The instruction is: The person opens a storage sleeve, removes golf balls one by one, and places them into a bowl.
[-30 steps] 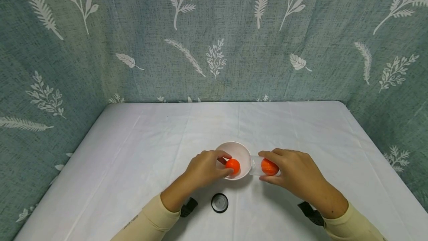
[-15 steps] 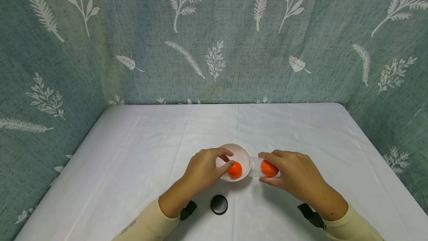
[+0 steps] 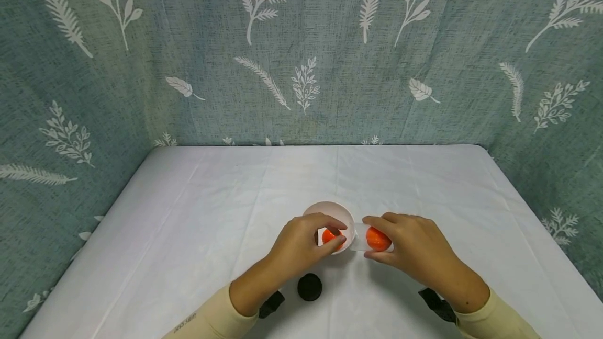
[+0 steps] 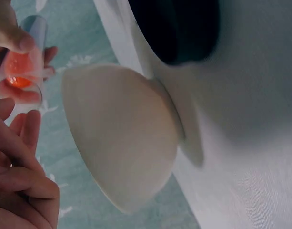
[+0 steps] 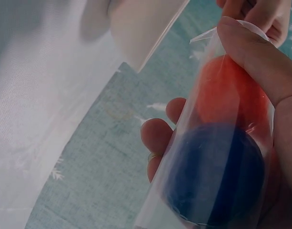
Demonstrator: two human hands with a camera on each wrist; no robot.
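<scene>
left hand: the left hand (image 3: pixel 301 245) is curled over the near rim of the small white round bowl (image 3: pixel 330 213), thumb and fingertips closed round the orange ball (image 3: pixel 330 236) that sits inside the bowl

bowl: pretty much centre of the white cloth-covered table (image 3: pixel 188 224), standing on its foot; from the left wrist view only its outer wall (image 4: pixel 122 138) shows, the inside is out of sight

cap: round black cap (image 3: pixel 310 286) lies flat on the cloth just in front of the bowl, between the two forearms, nobody touching it

right hand: the right hand (image 3: pixel 410 250) sits just right of the bowl, fingers wrapped round a clear plastic tube (image 3: pixel 361 235) lying on its side with its open mouth toward the bowl

in the tube: a second orange ball (image 3: pixel 378 239), plus a dark blue ball (image 5: pixel 217 176) behind it that only the right wrist view catches

hard to see: the fingers cover a good part of the ball in the bowl; the tube's far end is buried in the palm

writing: some small dark print on the cream left sleeve (image 3: pixel 207 318), too tiny to read
</scene>
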